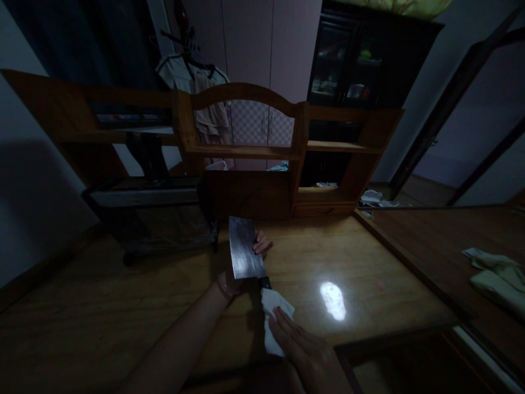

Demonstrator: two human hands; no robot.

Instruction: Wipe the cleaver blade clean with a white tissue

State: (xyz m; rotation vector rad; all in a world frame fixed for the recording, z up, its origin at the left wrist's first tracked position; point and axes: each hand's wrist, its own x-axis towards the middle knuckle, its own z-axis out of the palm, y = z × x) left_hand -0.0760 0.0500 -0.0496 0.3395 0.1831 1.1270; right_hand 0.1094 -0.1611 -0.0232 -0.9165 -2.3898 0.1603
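A cleaver with a broad metal blade and dark handle is held above the wooden desk. Behind the blade, my left hand supports it, its fingertips curled round the blunt edge on the right; the palm is hidden. A white cloth is wrapped about the lower end of the handle. My right hand presses the cloth there, fingers together, so the handle's end is covered from sight.
A black-framed heater-like appliance stands at the desk's back left. A wooden shelf unit rises along the back edge. Light-coloured fabric lies on a brown surface at the right. A light reflection shows on the desk.
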